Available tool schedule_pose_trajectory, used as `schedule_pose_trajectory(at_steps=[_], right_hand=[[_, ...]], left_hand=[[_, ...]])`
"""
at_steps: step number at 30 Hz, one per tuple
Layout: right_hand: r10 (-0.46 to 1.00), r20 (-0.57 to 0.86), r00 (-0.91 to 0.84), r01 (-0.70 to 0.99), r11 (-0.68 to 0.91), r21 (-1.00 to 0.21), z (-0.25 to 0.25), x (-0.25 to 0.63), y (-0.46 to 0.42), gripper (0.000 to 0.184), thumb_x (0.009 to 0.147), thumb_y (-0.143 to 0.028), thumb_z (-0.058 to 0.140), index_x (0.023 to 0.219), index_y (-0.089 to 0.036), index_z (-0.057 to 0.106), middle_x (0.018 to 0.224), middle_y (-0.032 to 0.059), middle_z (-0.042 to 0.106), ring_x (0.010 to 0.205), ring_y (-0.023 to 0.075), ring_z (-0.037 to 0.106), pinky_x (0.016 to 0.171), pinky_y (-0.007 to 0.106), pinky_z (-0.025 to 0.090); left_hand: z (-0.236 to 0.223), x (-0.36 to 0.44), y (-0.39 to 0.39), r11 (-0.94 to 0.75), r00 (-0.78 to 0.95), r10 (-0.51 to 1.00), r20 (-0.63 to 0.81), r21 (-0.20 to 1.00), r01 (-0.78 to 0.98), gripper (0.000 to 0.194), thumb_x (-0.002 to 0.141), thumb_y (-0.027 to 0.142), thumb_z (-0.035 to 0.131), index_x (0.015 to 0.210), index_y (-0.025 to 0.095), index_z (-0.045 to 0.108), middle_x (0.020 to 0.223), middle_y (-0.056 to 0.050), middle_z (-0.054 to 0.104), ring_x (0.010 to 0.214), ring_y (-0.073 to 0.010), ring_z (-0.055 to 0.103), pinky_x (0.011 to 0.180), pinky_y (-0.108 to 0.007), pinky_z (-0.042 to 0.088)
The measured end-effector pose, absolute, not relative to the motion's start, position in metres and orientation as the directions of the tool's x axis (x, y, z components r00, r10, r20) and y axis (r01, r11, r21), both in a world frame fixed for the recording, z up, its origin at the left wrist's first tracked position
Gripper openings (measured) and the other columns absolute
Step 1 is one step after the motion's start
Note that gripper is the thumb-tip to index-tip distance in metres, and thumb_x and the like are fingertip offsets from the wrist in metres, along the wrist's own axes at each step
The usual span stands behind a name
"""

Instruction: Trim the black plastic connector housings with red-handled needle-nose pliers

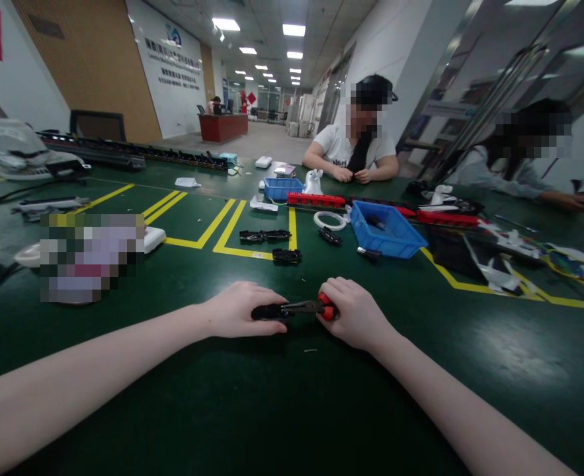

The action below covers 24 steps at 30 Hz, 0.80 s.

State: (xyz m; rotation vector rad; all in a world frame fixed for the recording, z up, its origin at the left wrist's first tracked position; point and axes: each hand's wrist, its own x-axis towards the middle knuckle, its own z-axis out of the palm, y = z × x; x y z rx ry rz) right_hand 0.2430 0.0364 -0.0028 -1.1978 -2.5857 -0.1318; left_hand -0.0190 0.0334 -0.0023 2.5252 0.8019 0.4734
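My left hand (242,309) is closed around a small black part (266,312), thumb along its near side and fingers over its far side. In my right hand (354,311) are pliers with red handles (327,307), their long dark jaws (301,307) pointing left. The tips of the jaws reach the right end of the black part; whether they grip it I cannot tell. A thin pale sliver (310,350) lies on the green table nearer to me. Beyond my hands rest black parts, a longer one (264,235) and a shorter one (286,256).
A blue bin (388,231) holding dark items stands beyond my right hand, near a white tape ring (329,221). Farther back are a smaller blue bin (282,189) and red strips (316,199). Across the table sits a person (383,149); another person (500,165) is at right.
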Motion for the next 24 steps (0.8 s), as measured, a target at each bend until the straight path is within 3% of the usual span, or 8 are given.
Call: schedule_pose_trajectory(at_steps=[18,24], right_hand=[[0.741,0.32,-0.59,0.785,0.62,0.011,-0.0023,0.2424,0.0319,0.012,0.074,-0.019,0.062,0.083,-0.019,0.055,0.087,0.0071,0.063,0.077,0.0202,0.053,0.07,0.033,0.04],[0.747,0.299,-0.594,0.783,0.622,-0.001,-0.0019,0.2418,0.0333,0.01,0.075,-0.02,0.062,0.081,-0.02,0.055,0.086,0.0066,0.063,0.077,0.0198,0.054,0.07,0.033,0.041]], left_hand=[[-0.0029,-0.0182,0.0323,-0.748,0.772,0.605,0.192,0.469,0.47,0.039,0.093,0.048,0.056,0.115,0.017,0.064,0.091,-0.005,0.07,0.071,-0.0156,0.062,0.065,-0.026,0.043],[-0.0026,-0.0175,0.0318,-0.723,0.751,0.636,0.177,0.48,0.498,0.039,0.091,0.046,0.061,0.119,0.019,0.061,0.102,-0.005,0.07,0.085,-0.019,0.065,0.068,-0.026,0.045]])
